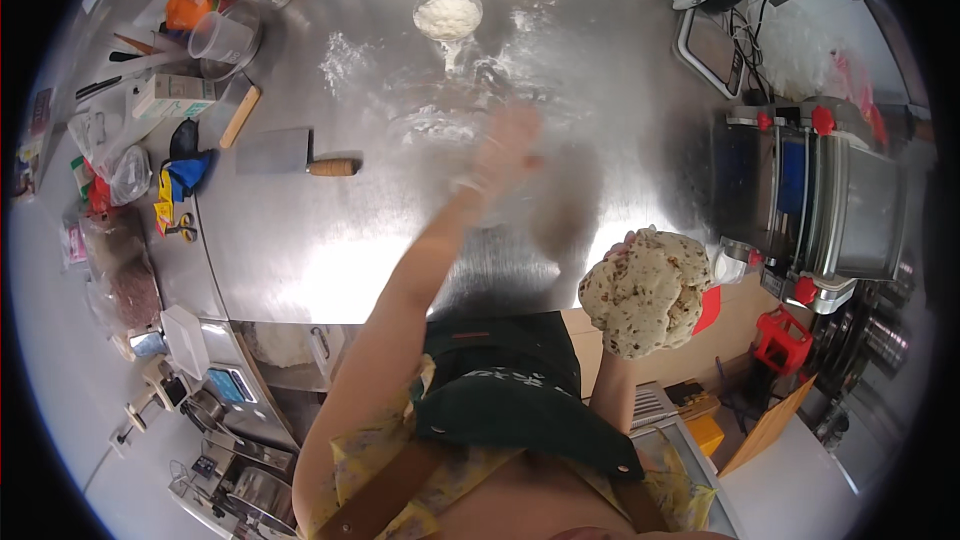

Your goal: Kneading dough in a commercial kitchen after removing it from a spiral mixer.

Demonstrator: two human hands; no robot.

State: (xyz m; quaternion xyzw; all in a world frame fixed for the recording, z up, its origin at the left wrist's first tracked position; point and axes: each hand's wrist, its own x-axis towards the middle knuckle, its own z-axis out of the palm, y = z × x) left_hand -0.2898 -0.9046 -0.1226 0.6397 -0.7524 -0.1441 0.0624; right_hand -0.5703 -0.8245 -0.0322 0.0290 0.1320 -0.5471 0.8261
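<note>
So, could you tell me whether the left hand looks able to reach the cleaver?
Probably yes: the left hand, though blurred, looks empty, and nothing stands between it and the cleaver.

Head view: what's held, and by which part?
Off-white, brown-flecked dough lump, held by its underside in right hand, mostly hidden. Blurred left hand: nothing visibly held.

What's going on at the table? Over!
Left fingers: blurred, over the floury table. Right fingers: holding dough, lumpy and speckled. Nearby: cleaver to the left, bowl farther back.
</note>
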